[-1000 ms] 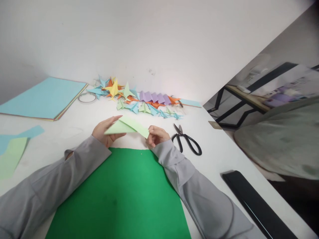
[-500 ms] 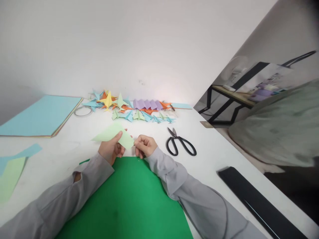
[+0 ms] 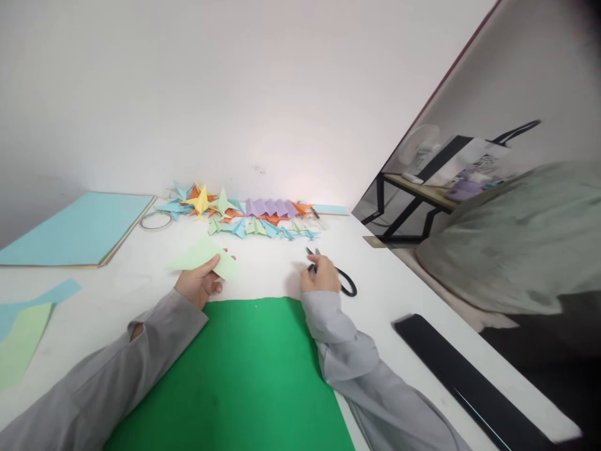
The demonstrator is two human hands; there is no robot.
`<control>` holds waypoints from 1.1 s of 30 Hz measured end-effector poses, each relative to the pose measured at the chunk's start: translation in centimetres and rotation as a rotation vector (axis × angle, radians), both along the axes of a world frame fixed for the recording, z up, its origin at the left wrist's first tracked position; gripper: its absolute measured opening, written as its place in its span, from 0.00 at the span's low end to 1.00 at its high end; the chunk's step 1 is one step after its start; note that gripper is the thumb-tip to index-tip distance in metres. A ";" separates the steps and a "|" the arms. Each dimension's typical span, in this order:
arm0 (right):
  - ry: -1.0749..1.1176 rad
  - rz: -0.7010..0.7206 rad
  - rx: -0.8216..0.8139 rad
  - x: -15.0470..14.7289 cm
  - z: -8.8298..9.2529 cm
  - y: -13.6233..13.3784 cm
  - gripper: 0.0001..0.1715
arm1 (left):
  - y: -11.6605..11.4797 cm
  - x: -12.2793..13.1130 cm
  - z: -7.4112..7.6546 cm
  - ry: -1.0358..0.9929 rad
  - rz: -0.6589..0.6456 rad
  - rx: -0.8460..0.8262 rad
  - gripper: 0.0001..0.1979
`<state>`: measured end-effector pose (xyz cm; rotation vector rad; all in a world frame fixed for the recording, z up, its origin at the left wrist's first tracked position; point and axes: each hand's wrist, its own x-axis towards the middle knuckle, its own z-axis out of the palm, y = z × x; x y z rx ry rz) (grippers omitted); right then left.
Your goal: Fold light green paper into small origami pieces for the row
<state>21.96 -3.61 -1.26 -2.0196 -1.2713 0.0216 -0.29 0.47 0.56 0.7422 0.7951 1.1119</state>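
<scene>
Paper piece (image 3: 195,255), pale green, folded, pointed toward the left; held above the white table (image 3: 265,272), short of the folded figures at the back. Left hand (image 3: 200,283), grey-sleeved: gripping the piece near its right end, thumb on top, fingers beneath. Right hand (image 3: 323,275), likewise sleeved: fingers curled over the scissors (image 3: 351,281); whether it has closed on them cannot be told. Scissors: black-handled, partly hidden by that hand.

Green sheet (image 3: 235,376), large, lying between the forearms. Black long object (image 3: 469,382), glossy, set slantwise at right. Offcuts (image 3: 28,338), green and blue, at left. Paper stack (image 3: 84,228), blue uppermost, at back left; thin ring (image 3: 156,220) just beside it. Folded figures (image 3: 201,200), yellow, orange, blue, green, grouped along the wall; pleated purple paper (image 3: 272,208) among them. Side table (image 3: 436,191), dark-legged, beyond at right, bearing a bag (image 3: 464,160).
</scene>
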 end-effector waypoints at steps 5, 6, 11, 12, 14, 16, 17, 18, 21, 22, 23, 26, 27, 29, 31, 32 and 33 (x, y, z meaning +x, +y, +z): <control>-0.130 -0.180 -0.377 2.5 -0.4 -1.6 0.28 | -0.3 -0.5 -0.2 0.023 -0.057 -0.003 0.17; -0.136 -0.148 -0.394 2.9 -0.4 -1.8 0.28 | -0.4 -0.5 -0.2 0.026 -0.060 -0.007 0.18; -0.110 -0.138 -0.425 3.6 0.3 -1.8 0.28 | -0.3 -0.4 -0.2 0.035 -0.034 -0.014 0.22; -0.079 -0.144 -0.386 3.6 0.3 -1.9 0.29 | -0.3 -0.4 -0.3 0.035 -0.026 -0.018 0.22; 0.017 -0.144 -0.261 3.2 0.2 -2.0 0.34 | -0.2 -0.4 -0.5 0.028 -0.015 -0.026 0.24; 0.149 -0.103 -0.076 2.4 0.0 -2.1 0.38 | -0.1 -0.3 -0.8 0.018 -0.009 -0.025 0.25; 0.229 -0.057 0.033 1.9 0.0 -2.1 0.39 | -0.1 -0.3 -0.8 0.014 -0.008 -0.023 0.26; 0.335 0.019 0.150 1.3 0.0 -2.1 0.40 | -0.1 -0.2 -0.8 0.010 -0.006 -0.023 0.26; 0.817 0.296 0.332 -0.8 0.8 -1.5 0.43 | -0.2 -0.2 -0.6 -0.017 0.004 -0.044 0.27; 1.018 0.402 0.284 -1.5 1.2 -1.1 0.42 | -0.2 -0.3 -0.5 -0.032 0.010 -0.058 0.26; 1.231 0.499 0.192 -2.3 1.7 -0.8 0.40 | -0.3 -0.3 -0.3 -0.048 0.016 -0.074 0.24; 1.694 0.723 -0.165 -4.1 2.4 0.4 0.29 | -0.3 -0.4 0.0 -0.078 0.036 -0.104 0.17; 1.769 0.796 -0.221 -4.6 2.3 0.7 0.25 | -0.3 -0.4 0.0 -0.080 0.042 -0.109 0.15; 1.863 0.945 -0.236 -5.1 1.7 1.0 0.24 | -0.2 -0.3 0.0 -0.075 0.052 -0.121 0.12; 1.851 1.036 -0.296 -5.2 0.8 1.0 0.25 | -0.1 -0.2 0.0 -0.068 0.063 -0.137 0.13; 1.814 1.053 -0.372 -5.2 0.4 0.9 0.25 | -0.1 -0.2 0.0 -0.067 0.057 -0.144 0.14; 1.771 1.075 -0.438 -5.1 0.2 0.7 0.26 | 0.0 -0.1 0.1 -0.061 0.064 -0.152 0.13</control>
